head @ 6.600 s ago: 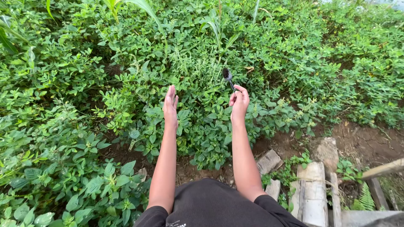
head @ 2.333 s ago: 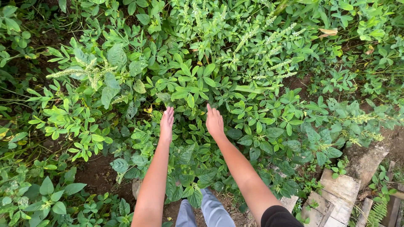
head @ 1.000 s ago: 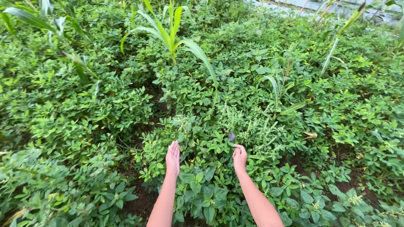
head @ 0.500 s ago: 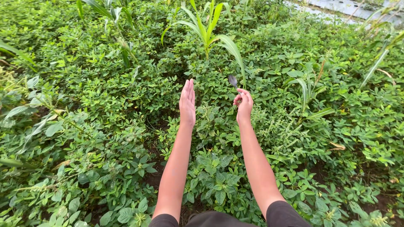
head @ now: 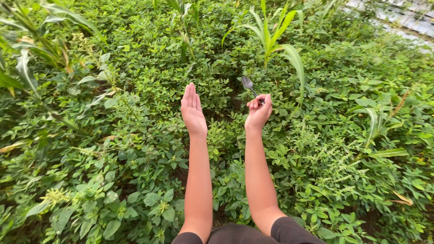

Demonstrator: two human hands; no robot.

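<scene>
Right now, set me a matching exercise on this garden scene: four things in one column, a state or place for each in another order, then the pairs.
Things:
1. left hand
2. right hand
3. spoon
4. maize plant

States or places:
A. dark bowl up, sticking out above a closed fist
B. open and flat, fingers together, holding nothing
C. long pale-green leaves, standing beyond both hands, taller than the low plants around it
D. curled shut around a thin handle

Pairs: 1-B, 2-D, 3-A, 4-C
</scene>
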